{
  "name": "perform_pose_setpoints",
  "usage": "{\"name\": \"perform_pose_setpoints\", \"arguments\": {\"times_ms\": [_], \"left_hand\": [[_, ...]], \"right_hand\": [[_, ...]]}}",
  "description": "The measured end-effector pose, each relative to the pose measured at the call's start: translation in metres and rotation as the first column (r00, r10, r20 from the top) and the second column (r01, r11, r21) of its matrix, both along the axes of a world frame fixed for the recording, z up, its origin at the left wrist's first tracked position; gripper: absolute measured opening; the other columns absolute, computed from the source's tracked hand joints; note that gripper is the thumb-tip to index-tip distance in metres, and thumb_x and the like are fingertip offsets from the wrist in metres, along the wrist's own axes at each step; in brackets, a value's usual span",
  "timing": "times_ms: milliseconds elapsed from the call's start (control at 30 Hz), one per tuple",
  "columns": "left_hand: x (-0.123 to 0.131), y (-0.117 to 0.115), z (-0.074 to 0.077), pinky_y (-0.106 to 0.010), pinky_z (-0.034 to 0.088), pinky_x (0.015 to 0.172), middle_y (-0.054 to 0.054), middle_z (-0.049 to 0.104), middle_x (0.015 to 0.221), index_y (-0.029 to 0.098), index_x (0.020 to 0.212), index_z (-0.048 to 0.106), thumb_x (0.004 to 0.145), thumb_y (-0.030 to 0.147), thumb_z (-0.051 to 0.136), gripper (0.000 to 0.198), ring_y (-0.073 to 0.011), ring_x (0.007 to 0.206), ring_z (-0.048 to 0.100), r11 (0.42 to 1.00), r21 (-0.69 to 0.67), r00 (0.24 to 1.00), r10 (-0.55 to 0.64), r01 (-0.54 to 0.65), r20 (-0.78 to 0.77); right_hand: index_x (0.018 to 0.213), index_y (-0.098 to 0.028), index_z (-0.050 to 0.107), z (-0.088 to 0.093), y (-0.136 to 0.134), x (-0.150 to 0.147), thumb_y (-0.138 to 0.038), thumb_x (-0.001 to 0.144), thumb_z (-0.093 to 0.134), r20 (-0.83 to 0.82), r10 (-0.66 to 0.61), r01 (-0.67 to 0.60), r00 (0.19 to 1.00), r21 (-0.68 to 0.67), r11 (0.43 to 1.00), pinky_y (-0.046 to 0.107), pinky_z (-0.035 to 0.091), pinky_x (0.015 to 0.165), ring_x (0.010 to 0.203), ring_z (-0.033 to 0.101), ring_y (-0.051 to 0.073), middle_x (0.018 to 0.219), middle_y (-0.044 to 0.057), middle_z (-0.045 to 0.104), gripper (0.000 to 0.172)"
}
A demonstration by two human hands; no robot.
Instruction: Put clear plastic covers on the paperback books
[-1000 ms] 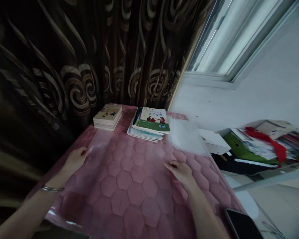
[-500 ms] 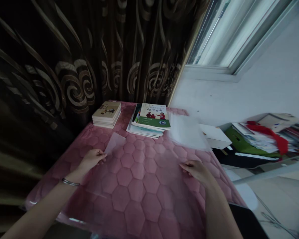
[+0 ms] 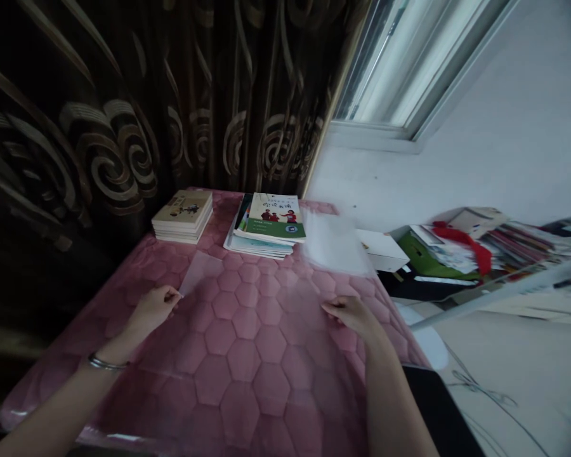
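A thin see-through plastic sheet [image 3: 200, 269] stretches over the pink hexagon-patterned table cover [image 3: 247, 355], and its edges are hard to make out. My left hand [image 3: 155, 308], with a bracelet on the wrist, pinches the sheet on the left. On the right, my right hand [image 3: 349, 314] has its fingers pressed together at the sheet's other side. Beyond my hands lie a stack of small tan books [image 3: 183, 214] and a stack of larger books [image 3: 269, 222] with a green and white cover on top. Right of these rests a pile of clear plastic sheets [image 3: 337, 244].
A patterned dark curtain [image 3: 124, 127] hangs behind the table. At the right are a white box [image 3: 383, 251], a green holder [image 3: 421, 254] with papers and a red strip [image 3: 464, 242], and a black object [image 3: 438, 412] by my right forearm.
The view has turned slightly right, so the table and books appear farther left. Both hands keep their pinched pose, about the same distance apart.
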State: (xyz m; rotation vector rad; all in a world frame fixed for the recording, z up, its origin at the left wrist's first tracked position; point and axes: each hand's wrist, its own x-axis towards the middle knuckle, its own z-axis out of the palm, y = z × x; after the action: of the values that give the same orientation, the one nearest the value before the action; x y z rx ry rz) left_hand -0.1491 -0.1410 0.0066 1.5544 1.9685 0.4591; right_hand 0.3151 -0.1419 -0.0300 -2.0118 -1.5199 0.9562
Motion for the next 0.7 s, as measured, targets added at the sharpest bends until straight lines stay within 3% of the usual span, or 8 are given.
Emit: {"name": "perform_pose_setpoints", "arguments": {"times_ms": [167, 333, 467, 567, 700], "left_hand": [[0.007, -0.006, 0.01, -0.025, 0.047, 0.067, -0.004, 0.071, 0.082, 0.019, 0.086, 0.061, 0.086, 0.026, 0.044, 0.019, -0.0172, 0.072, 0.068, 0.997, 0.036, 0.963, -0.061, 0.073, -0.261], [0.031, -0.028, 0.012, -0.035, 0.048, 0.084, -0.013, 0.062, 0.112, 0.015, 0.106, 0.061, 0.087, 0.022, 0.047, 0.025, -0.0243, 0.098, 0.062, 0.924, 0.278, 0.832, -0.069, 0.261, -0.55], [0.065, -0.054, 0.007, -0.04, 0.049, 0.087, -0.014, 0.057, 0.124, 0.016, 0.11, 0.062, 0.09, 0.026, 0.046, 0.028, -0.0262, 0.103, 0.06, 0.861, 0.287, 0.785, -0.184, 0.419, -0.591], [0.086, -0.071, 0.002, -0.039, 0.051, 0.087, -0.013, 0.056, 0.129, 0.017, 0.113, 0.062, 0.089, 0.024, 0.047, 0.03, -0.0264, 0.108, 0.059, 0.86, 0.221, 0.753, -0.247, 0.461, -0.609], [0.095, -0.078, -0.004, -0.042, 0.052, 0.086, -0.014, 0.055, 0.131, 0.016, 0.118, 0.061, 0.088, 0.017, 0.044, 0.035, -0.0279, 0.113, 0.057, 0.874, 0.194, 0.724, -0.225, 0.446, -0.652]], "right_hand": [[0.055, -0.018, 0.062, -0.004, 0.0, 0.003, -0.042, 0.07, 0.062, 0.054, 0.005, -0.008, 0.999, 0.046, 0.999, 0.024, 0.036, 0.048, 0.051, 0.054, 0.014, 0.055, 0.003, 0.063, 0.029], [0.052, -0.02, 0.058, -0.002, -0.002, 0.002, -0.042, 0.066, 0.064, 0.105, 0.003, -0.011, 0.994, 0.083, 0.996, 0.025, 0.033, 0.048, 0.052, 0.053, 0.015, 0.051, 0.0, 0.058, 0.027], [0.05, -0.02, 0.057, -0.001, -0.002, 0.001, -0.041, 0.067, 0.063, 0.113, 0.026, -0.034, 0.993, 0.075, 0.997, 0.026, 0.033, 0.048, 0.05, 0.052, 0.015, 0.049, 0.0, 0.057, 0.027], [0.049, -0.02, 0.055, -0.002, -0.001, 0.001, -0.043, 0.067, 0.062, 0.111, 0.039, -0.047, 0.993, 0.062, 0.997, 0.027, 0.034, 0.047, 0.048, 0.051, 0.015, 0.047, 0.0, 0.055, 0.03], [0.05, -0.02, 0.057, -0.002, 0.0, 0.001, -0.042, 0.067, 0.063, 0.086, 0.036, -0.039, 0.996, 0.042, 0.998, 0.027, 0.035, 0.048, 0.05, 0.053, 0.015, 0.049, 0.001, 0.056, 0.029]]}}
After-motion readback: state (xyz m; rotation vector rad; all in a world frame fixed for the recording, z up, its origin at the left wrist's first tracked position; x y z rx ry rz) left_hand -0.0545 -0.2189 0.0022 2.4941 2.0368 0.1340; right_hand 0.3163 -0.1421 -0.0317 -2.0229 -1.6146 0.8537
